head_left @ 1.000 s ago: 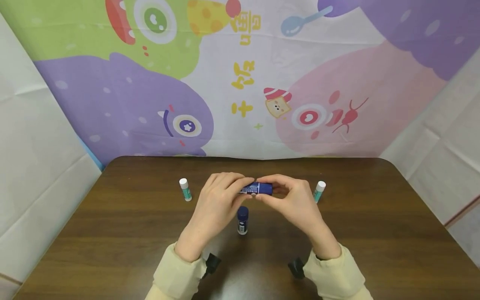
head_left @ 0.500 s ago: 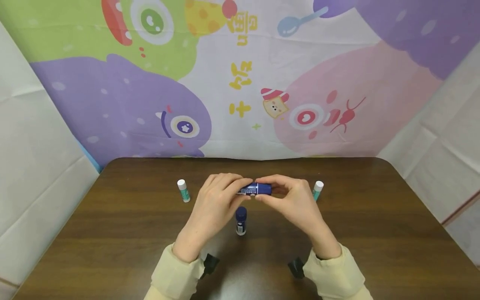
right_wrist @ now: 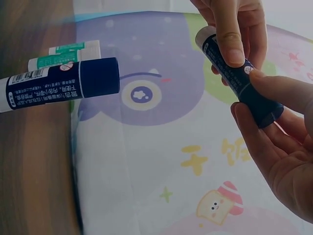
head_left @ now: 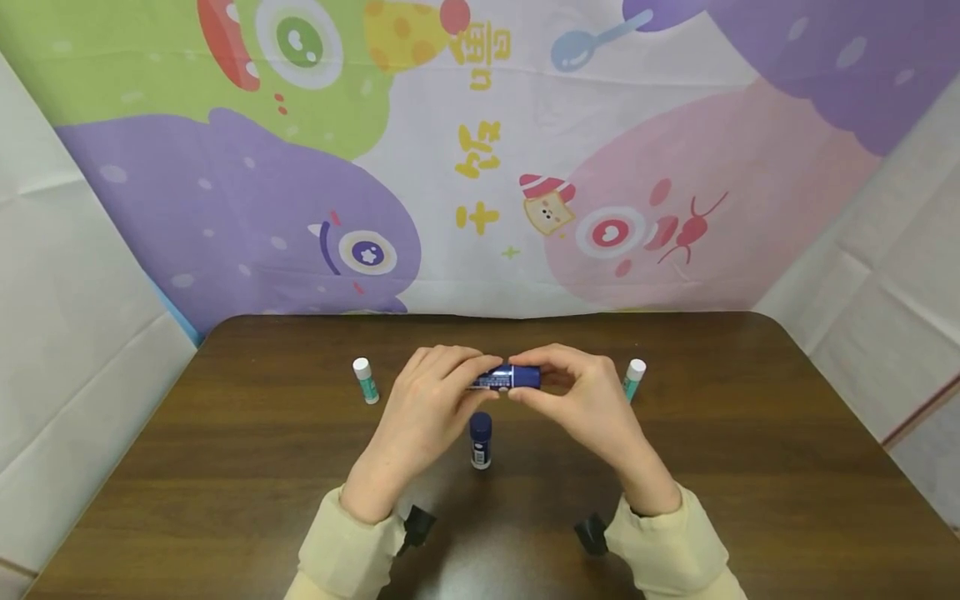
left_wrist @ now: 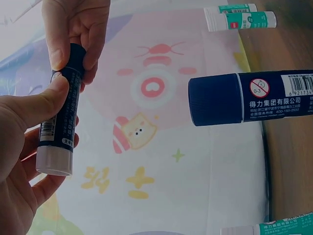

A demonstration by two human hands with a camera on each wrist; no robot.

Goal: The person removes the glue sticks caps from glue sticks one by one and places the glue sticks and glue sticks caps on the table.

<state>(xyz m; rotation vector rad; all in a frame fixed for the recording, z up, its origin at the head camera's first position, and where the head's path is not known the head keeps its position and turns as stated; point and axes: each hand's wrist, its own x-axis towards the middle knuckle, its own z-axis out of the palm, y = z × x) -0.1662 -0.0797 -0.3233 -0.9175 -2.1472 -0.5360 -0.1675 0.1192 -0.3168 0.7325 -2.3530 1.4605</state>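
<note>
Both my hands hold one dark blue glue stick [head_left: 493, 377] sideways above the table. My left hand [head_left: 433, 396] grips the labelled barrel, its thumb [left_wrist: 46, 100] along the label in the left wrist view; the white base [left_wrist: 54, 160] shows below. With thumb and fingertips my right hand [head_left: 585, 396] pinches the dark blue cap [head_left: 527, 377]; a pale line marks where cap and barrel meet. Just below the hands in the head view, a second dark blue glue stick [head_left: 481, 442] stands upright on the table, apart from both hands.
On the brown table [head_left: 247, 467] a white-capped green glue stick [head_left: 366, 382] stands to the left. Another green glue stick [head_left: 633, 379] stands to the right, partly behind my right hand. A cartoon-printed cloth [head_left: 480, 275] hangs along the far edge.
Both hands keep their hold on the blue glue stick in nearly the same place. The whole head view shifts slightly to the left; the standing glue sticks stay put.
</note>
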